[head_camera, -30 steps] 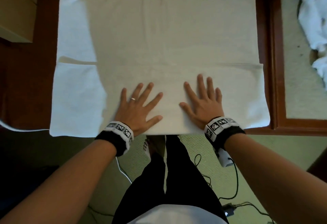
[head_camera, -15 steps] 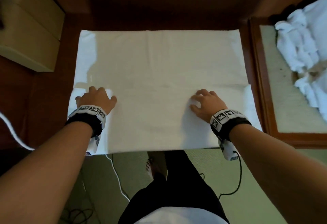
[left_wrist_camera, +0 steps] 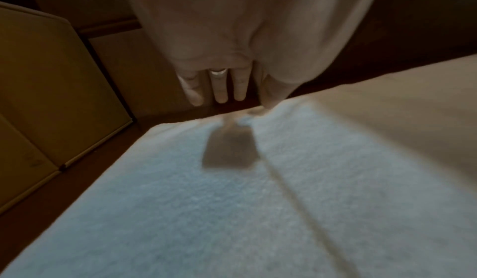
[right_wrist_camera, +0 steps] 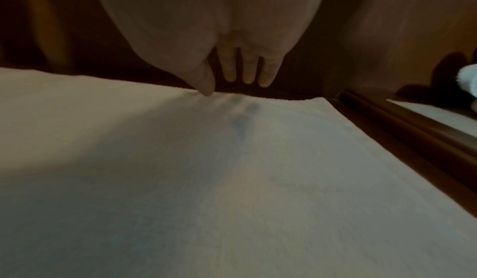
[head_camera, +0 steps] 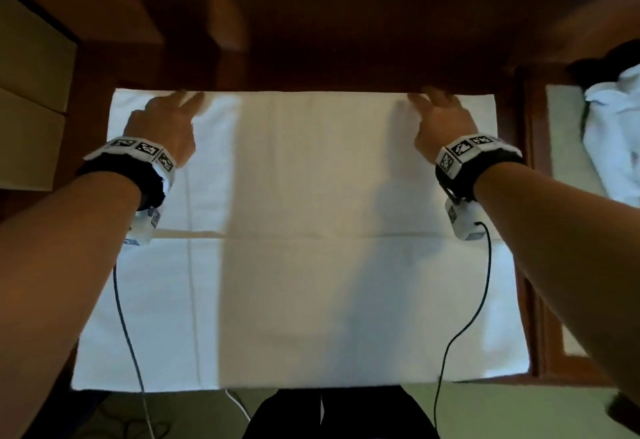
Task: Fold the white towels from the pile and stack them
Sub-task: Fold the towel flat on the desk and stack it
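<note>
A large white towel point(head_camera: 311, 230) lies flat on the dark wooden table point(head_camera: 311, 68), with a straight cloth edge crossing its middle. Both hands are at its far edge. My left hand point(head_camera: 169, 116) is near the far left corner. Its thumb point(left_wrist_camera: 271, 94) meets the edge where the cloth point(left_wrist_camera: 232, 200) puckers, as in a pinch. The index finger is hidden behind the thumb and the other fingers point straight past the edge. My right hand point(head_camera: 440, 113) does the same near the far right corner: thumb point(right_wrist_camera: 206, 88) on the puckered towel point(right_wrist_camera: 232, 180) edge.
The pile of crumpled white towels point(head_camera: 609, 140) lies on a wood-framed surface point(head_camera: 540, 196) to the right, also seen as the towel pile point(right_wrist_camera: 468, 80). Cardboard boxes point(head_camera: 27, 92) stand at the left. Wrist-camera cables point(head_camera: 128, 317) trail over the towel toward me.
Both hands moved from the towel's middle, where they pressed it flat, outward and forward to its far edge. My head has come closer over the table.
</note>
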Motion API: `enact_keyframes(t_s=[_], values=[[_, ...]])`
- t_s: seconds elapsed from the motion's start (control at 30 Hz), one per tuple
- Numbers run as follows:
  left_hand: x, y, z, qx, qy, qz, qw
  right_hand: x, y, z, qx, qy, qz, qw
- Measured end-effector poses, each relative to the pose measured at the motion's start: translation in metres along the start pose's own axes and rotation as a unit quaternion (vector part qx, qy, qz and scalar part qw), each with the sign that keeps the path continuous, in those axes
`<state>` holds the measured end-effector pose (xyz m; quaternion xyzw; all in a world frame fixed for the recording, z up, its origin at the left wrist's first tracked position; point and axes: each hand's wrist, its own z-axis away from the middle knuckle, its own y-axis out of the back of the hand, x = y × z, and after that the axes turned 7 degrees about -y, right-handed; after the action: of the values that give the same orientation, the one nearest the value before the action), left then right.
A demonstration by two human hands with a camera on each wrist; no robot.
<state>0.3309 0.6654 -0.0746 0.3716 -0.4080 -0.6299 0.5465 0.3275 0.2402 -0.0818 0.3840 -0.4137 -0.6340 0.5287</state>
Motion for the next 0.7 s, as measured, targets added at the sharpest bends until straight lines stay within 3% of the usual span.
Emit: enact_keyframes(t_s=[0.1, 0.27, 0.47, 0.53, 0.63, 0.7], values=[[0.001, -0.011, -0.017, -0.009, -0.028, -0.069, 0.997, 0.010, -0.013, -0.011, 0.000, 0.008, 0.024, 1.000], [0.017, -0.017, -0.013, 0.092, -0.047, -0.133, 0.986, 0.019, -0.027, 0.000, 0.109, 0.032, 0.019, 0.993], [0.025, 0.028, 0.001, 0.067, -0.105, -0.135, 0.983, 0.016, 0.007, 0.009, 0.058, -0.023, 0.008, 0.998], [0.025, 0.048, 0.012, 0.080, -0.100, -0.076, 0.989, 0.016, 0.022, 0.020, 0.073, -0.016, -0.027, 0.997], [0.017, 0.063, 0.039, 0.098, -0.032, 0.078, 0.992, 0.017, 0.046, 0.045, 0.084, -0.022, -0.085, 0.993], [0.013, 0.068, 0.064, 0.103, -0.033, 0.124, 0.986, 0.019, 0.055, 0.071, 0.088, -0.022, -0.102, 0.991]])
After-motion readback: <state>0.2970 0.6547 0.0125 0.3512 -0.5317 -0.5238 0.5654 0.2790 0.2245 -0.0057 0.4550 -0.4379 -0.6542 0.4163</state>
